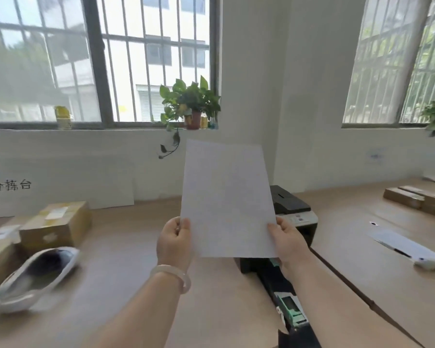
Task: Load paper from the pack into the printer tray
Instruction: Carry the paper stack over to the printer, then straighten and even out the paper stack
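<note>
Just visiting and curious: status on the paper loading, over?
Left hand and right hand grip the paper, upright above the printer. Tray pulled out. Nothing in the way.

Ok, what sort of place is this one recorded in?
Probably an office or parcel-sorting workroom. A printer with its tray pulled out sits on a long wooden table, cardboard boxes lie on it, and both hands hold up a white sheet.
</note>
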The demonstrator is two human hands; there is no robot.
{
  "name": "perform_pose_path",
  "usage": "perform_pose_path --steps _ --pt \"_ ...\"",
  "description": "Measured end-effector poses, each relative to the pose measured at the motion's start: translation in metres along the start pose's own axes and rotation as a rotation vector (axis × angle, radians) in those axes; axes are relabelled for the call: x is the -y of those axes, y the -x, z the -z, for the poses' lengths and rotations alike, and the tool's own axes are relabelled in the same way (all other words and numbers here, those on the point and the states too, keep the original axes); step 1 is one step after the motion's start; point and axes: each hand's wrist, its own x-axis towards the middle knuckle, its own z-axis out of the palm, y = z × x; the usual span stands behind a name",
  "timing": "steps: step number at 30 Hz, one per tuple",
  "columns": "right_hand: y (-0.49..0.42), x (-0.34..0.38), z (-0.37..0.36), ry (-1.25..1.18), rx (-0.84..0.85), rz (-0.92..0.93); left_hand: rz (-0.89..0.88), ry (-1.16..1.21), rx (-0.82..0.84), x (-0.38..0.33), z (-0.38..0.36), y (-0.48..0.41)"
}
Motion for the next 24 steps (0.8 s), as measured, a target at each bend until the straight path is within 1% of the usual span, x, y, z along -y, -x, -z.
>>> perform_pose_path --steps 5,11,14,17,21,24 --pt "-0.036 -0.020 -0.033 -0.003 0.049 -0.088 0.048 -0.007 -0.006 0.028 0.006 -0.040" --pt "-0.081 -0.048 -0.052 -0.030 0.084 -0.259 0.140 0.031 -0.029 0.070 0.003 -0.070" --pt "-0.109 -0.058 -0.051 -0.030 0.187 -0.356 0.167 0.030 -0.023 0.091 -0.002 -0.078" --pt "-0.141 -0.072 -0.048 -0.020 0.292 -0.410 0.222 0.046 -0.043 0.112 -0.013 -0.079" --pt "-0.176 -0.097 -0.047 -0.075 0.386 -0.518 0.295 0.049 -0.068 0.136 -0.032 -0.074" --pt "-0.200 -0.128 -0.043 0.001 0.431 -0.514 0.368 0.040 -0.083 0.158 -0.045 -0.071"
